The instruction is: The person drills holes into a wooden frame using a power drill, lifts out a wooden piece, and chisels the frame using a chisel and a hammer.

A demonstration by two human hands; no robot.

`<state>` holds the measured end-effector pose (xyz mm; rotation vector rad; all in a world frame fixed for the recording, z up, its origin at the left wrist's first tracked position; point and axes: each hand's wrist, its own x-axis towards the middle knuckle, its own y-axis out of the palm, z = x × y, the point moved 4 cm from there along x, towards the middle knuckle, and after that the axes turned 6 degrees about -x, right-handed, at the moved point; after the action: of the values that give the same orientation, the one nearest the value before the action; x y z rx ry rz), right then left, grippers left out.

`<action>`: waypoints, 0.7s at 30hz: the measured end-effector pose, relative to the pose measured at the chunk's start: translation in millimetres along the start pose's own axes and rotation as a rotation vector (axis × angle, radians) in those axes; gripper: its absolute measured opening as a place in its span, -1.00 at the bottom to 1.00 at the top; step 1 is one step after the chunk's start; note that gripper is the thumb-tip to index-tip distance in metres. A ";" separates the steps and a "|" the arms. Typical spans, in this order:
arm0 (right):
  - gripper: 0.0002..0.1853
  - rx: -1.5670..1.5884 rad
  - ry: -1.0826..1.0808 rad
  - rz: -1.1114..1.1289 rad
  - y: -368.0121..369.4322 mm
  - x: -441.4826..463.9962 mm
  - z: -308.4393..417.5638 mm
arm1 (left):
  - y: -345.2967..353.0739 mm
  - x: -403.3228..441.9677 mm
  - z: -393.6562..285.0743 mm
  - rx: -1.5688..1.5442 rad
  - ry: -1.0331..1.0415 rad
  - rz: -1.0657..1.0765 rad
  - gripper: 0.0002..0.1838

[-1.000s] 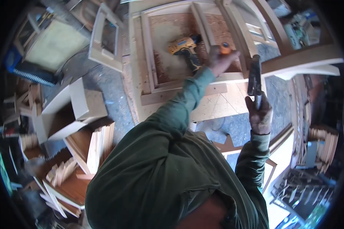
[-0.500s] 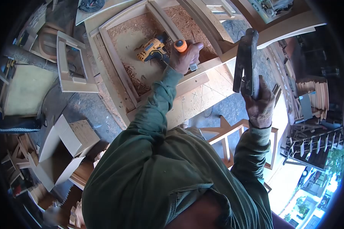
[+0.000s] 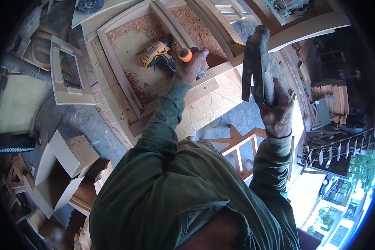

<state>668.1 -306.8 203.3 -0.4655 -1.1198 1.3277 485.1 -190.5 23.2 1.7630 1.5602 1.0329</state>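
Note:
My left hand [image 3: 191, 71] is closed around a chisel [image 3: 185, 54] with an orange-capped handle. It is upright at the near rail of a wooden frame [image 3: 210, 77], and a bit of its metal blade shows below my fingers. In my right hand [image 3: 278, 111] is a claw hammer [image 3: 260, 54], raised to the right of the chisel and apart from it. Most of the hammer's handle is hidden by the hand. Left of my left hand, a yellow and black cordless drill [image 3: 156, 54] lies inside the frame among wood shavings.
Under the frame is a wooden board [image 3: 196, 114] with pencil marks. An open cardboard box [image 3: 64, 156] is at the lower left. A small wooden frame [image 3: 73, 96] leans at the left, and another wooden piece [image 3: 237, 152] stands near my body. Stacked wood [image 3: 335, 100] is at the right.
The whole view has shifted, so the scene sits a little further left. Both hands keep their hold on the chisel and hammer, with only slight movement.

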 end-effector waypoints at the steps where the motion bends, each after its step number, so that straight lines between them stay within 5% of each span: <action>1: -0.63 0.011 -0.002 0.010 1.4 2.1 1.1 | 2.5 -0.8 -1.1 0.010 -0.010 -0.011 -0.58; 5: -0.64 -0.039 -0.037 0.042 -0.3 12.4 19.7 | 15.4 -8.2 -10.5 0.312 0.209 0.029 -0.73; 7: -0.66 -0.010 -0.085 0.037 1.4 18.1 20.3 | 1.8 -1.5 12.8 0.027 0.017 -0.149 -0.83; 11: -0.64 -0.012 -0.205 0.046 -2.8 31.1 28.4 | -21.8 15.7 46.2 -0.362 -0.167 0.146 -0.77; 14: -0.61 0.154 -0.254 -0.010 -8.5 42.0 23.6 | -2.7 7.1 22.5 0.229 -0.156 -0.138 -0.66; 15: -0.61 0.125 -0.285 -0.033 -15.9 46.9 26.0 | -1.9 7.9 26.1 0.029 -0.160 -0.161 -0.71; 18: -0.60 0.223 -0.378 -0.137 -35.7 62.4 29.8 | 13.8 9.1 21.9 0.420 0.066 -0.076 -0.85; 21: -0.37 0.365 -0.400 -0.107 -50.6 69.1 23.6 | 22.2 8.2 19.3 0.467 0.127 -0.116 -0.84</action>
<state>664.7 -263.4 280.7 0.1342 -1.1710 1.5279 513.6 -184.6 32.3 1.9000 2.0886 0.7779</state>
